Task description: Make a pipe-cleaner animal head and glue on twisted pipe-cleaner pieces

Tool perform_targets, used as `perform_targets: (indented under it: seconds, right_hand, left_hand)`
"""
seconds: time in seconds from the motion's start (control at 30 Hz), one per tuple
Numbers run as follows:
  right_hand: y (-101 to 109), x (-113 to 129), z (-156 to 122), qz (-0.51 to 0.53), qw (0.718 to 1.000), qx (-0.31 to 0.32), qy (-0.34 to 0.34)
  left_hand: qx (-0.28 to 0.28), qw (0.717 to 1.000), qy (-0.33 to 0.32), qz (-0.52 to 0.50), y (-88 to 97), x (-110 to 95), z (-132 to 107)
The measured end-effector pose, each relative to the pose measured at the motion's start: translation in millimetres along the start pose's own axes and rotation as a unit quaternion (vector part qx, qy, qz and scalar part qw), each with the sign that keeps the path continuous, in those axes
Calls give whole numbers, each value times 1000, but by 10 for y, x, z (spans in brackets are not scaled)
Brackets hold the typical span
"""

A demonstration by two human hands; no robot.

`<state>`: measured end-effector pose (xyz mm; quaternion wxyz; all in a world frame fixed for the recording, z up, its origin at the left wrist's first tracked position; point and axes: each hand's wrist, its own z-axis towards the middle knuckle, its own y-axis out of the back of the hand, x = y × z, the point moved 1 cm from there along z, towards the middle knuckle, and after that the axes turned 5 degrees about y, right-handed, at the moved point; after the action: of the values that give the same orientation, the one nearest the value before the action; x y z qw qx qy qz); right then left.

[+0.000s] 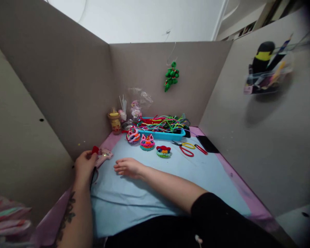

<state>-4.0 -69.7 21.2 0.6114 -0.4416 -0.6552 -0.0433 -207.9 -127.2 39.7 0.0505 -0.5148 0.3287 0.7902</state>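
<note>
At the left edge of the table, my left hand [84, 164] is closed, pinching a small red piece [95, 150] whose kind I cannot make out. Just beyond it lies a pink glue gun [104, 155] with a small light glowing; a dark cord loops near my wrist. My right hand [127, 167] rests on the light blue cloth [155, 175], fingers stretched out with nothing in them. Ahead of it stand three fuzzy pipe-cleaner animal heads: a red and white one [133, 135], a pink-eared one [147, 142] and a red-topped one [163, 152].
A blue tray [167, 136] heaped with coloured pipe cleaners stands at the back. Pliers [187, 150], a red-handled tool [200, 149] and a black phone-like slab [208, 144] lie to the right. A drink cup [115, 122] occupies the back left corner. Grey partitions enclose three sides.
</note>
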Motion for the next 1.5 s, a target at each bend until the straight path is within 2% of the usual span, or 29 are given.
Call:
perform_targets:
  seconds: [0.1, 0.17, 0.27, 0.4, 0.5, 0.6, 0.63, 0.67, 0.73, 0.8, 0.83, 0.9, 1.0, 1.1, 1.2, 1.37, 1.5]
  right_hand:
    - [-262, -145, 466, 62, 993, -37, -92]
    - [-393, -202, 678, 111, 987, -48, -105]
    - [-577, -220, 837, 165, 981, -58, -77]
    - [-748, -169, 890, 126, 984, -126, -26]
    - [-742, -111, 870, 83, 984, -154, -19]
    - [-587, -13, 728, 58, 985, -165, 9]
    - [-506, 37, 644, 44, 984, -168, 30]
    - [-411, 102, 543, 0, 982, -167, 83]
    - [-193, 245, 309, -86, 969, -163, 167]
    - [58, 388, 66, -147, 949, -162, 228]
    - [193, 452, -48, -165, 938, -174, 249]
    - [466, 548, -253, -179, 921, -206, 278]
    - [833, 584, -510, -160, 922, -208, 283]
    - [1096, 518, -750, -181, 921, -198, 282]
    - [1247, 415, -946, -190, 930, -170, 265]
    - [1317, 298, -1046, -186, 940, -145, 249]
    - [1240, 245, -952, -175, 924, -216, 263]
  left_hand:
    - [-6, 999, 2, 53, -10, 132, 25]
    - [-20, 999, 16, 26, -30, 182, 34]
    - [-36, 994, 64, -80, -104, 199, 3]
    - [-14, 950, 126, -287, -239, 109, -116]
    - [-26, 909, 168, -382, -255, 62, -164]
    - [-21, 879, 250, -405, -211, 84, -137]
    - [-17, 875, 270, -401, -199, 90, -122]
    - [-15, 874, 281, -396, -196, 86, -112]
    - [-10, 878, 275, -392, -227, 31, -119]
    - [9, 885, 240, -398, -320, -101, -183]
    - [31, 887, 219, -405, -390, -192, -237]
    - [110, 878, 190, -425, -571, -397, -387]
    - [237, 841, 207, -440, -887, -665, -669]
    - [308, 816, 209, -442, -1149, -796, -918]
    - [354, 806, 189, -435, -1288, -808, -1053]
    - [374, 810, 171, -417, -1298, -772, -1075]
    - [408, 814, 146, -387, -1285, -805, -1149]
